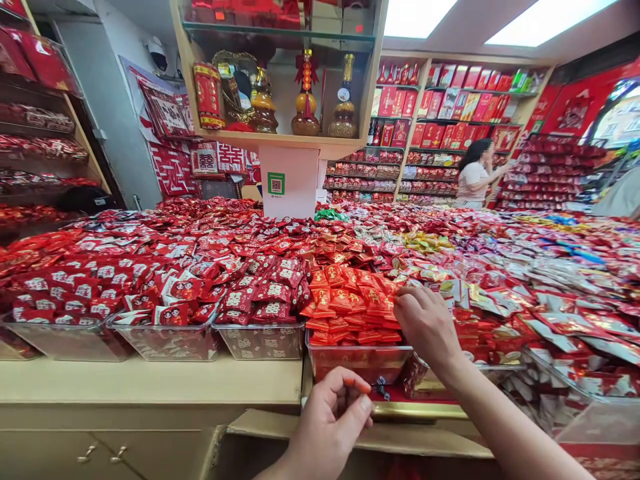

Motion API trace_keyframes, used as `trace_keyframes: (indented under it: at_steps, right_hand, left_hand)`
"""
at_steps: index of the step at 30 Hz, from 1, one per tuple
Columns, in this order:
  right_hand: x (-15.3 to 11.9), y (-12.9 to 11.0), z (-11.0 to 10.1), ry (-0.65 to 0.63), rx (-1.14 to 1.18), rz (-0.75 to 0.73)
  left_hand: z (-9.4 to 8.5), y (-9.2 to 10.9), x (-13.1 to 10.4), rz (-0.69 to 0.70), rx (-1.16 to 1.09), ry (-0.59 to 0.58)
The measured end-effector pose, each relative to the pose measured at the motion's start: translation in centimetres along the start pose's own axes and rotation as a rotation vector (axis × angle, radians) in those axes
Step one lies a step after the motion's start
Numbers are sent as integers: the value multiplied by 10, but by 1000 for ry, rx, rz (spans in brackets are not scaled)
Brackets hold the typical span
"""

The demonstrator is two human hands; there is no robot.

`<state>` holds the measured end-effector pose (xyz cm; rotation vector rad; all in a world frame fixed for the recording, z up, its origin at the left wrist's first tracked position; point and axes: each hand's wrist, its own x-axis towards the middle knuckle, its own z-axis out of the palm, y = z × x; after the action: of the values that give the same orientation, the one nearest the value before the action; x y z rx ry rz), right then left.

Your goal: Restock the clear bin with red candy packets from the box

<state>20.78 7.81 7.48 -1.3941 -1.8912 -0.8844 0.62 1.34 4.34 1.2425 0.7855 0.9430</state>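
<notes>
The left hand (pixel 327 417) rises from the bottom edge, wrist bent back, its fingers (pixel 345 385) curled in and pressed toward the thumb. They seem to pinch something small and orange at the tips, though it is too tiny to name. Just right of those fingertips a small dark clip or key (pixel 381 388) sits at the foot of a clear bin (pixel 357 360).

The right hand (pixel 427 327) comes in on a long forearm that slants up from the lower right corner. Its palm faces down, and its fingers (pixel 407 298) are bent and close together, resting on the heap of orange-red sweet packets (pixel 350 303) in that bin. The packets lie under and just left of the fingertips.

Left of both hands, more clear bins (pixel 170 340) hold dark red packets with white print, all standing on a pale wooden counter (pixel 150 383) with drawer handles below. Beyond the fingers the display spreads wide with wrapped sweets in red, gold and silver. At the back stand a white pillar with a green code sticker (pixel 275 183), shelves of gourd-shaped bottles (pixel 306 100) and red boxes, and another person (pixel 475 175) facing the shelves on the right. Bright ceiling panels light the shop.
</notes>
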Motion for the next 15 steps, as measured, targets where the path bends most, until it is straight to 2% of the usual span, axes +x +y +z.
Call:
trace_keyframes:
  at_steps: [2,5,8,10,12,13,15]
  right_hand:
    - [0,4,9,-104,-111,13]
    - [-8,4,15,-201,-136,-14]
    - [-9,6,14,-241,-107,10]
    - [-8,8,9,-222,-56,49]
    - [-13,5,-2,-143,60,70]
    - [-20,2,-10,-103,159,65]
    - [-44,-13,-30,-105,427,70]
  left_hand:
    - [-1,-5,-1,13,102,-75]
    - [-1,-6,-3,114,349,-224]
    - [0,2,-7,211,511,-403]
    - [1,10,-9,228,530,-459]
    - [-1,13,-10,188,524,-499]
    - [-3,10,-11,146,521,-551]
    - [-10,-6,-13,28,535,-697]
